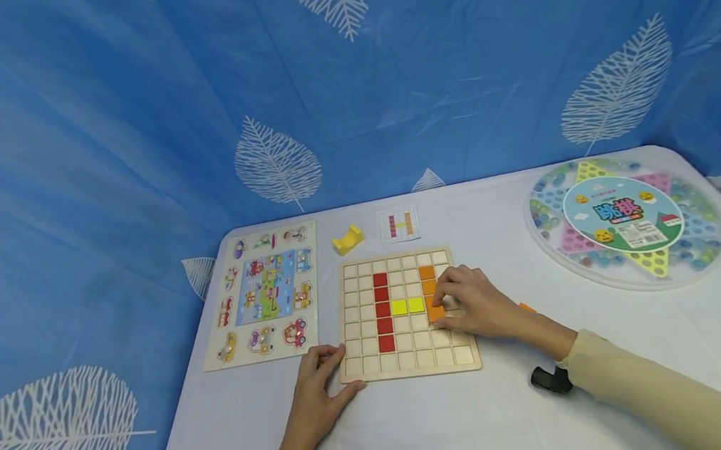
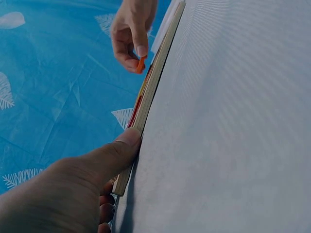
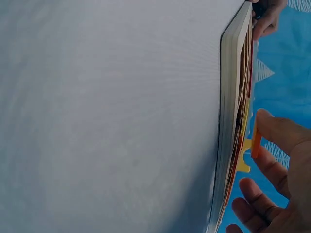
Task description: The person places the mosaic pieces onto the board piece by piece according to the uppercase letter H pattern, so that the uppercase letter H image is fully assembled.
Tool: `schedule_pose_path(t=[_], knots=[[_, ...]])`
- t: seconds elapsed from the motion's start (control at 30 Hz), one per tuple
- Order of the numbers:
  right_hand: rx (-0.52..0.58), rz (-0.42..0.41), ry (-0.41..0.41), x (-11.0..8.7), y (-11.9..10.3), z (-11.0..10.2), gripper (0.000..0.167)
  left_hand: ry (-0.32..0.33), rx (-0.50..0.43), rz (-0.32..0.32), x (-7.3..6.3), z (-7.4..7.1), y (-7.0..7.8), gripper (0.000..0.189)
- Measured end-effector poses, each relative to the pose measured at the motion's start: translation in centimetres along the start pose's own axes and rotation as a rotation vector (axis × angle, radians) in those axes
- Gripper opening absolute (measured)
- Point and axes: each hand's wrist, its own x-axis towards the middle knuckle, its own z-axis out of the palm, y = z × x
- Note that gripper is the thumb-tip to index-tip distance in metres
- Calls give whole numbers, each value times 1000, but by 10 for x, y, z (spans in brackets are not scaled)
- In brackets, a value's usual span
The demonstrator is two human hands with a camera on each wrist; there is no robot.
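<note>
A wooden grid board lies on the white table. It bears a column of red tiles, two yellow tiles side by side and an orange column on the right. Over that column my right hand pinches an orange tile between thumb and finger; the left wrist view shows this orange tile held just off the board's surface. At the near left corner my left hand holds the board, its thumb against the front edge and the fingers along the left side.
Behind the board lie a small pattern card and a yellow arch-shaped block. A picture puzzle board is to the left. A round Chinese checkers set occupies the back right. Another orange piece shows behind my right forearm.
</note>
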Motion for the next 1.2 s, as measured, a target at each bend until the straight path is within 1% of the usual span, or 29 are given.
schedule_pose_path(t=[0.27, 0.6, 0.8, 0.9, 1.03, 1.1, 1.2], knots=[[-7, 40, -52, 1, -1, 4, 26, 4, 16, 2, 1, -1, 1, 66], [-14, 47, -67, 0, -2, 6, 27, -7, 28, -21, 1, -2, 3, 67], [-5, 46, -64, -3, -1, 3, 28, -7, 22, -20, 0, 1, 2, 67], [26, 56, -75, -7, 2, -3, 28, -4, 15, -19, 0, 2, 2, 67], [43, 77, -74, -19, 12, -19, 30, -9, 9, -27, 0, 2, 1, 67], [24, 80, -60, -27, 20, -27, 32, -14, 5, -34, 1, 2, 1, 67], [-8, 54, -13, -43, 34, -39, 32, -19, 2, -46, 1, 1, 2, 67]])
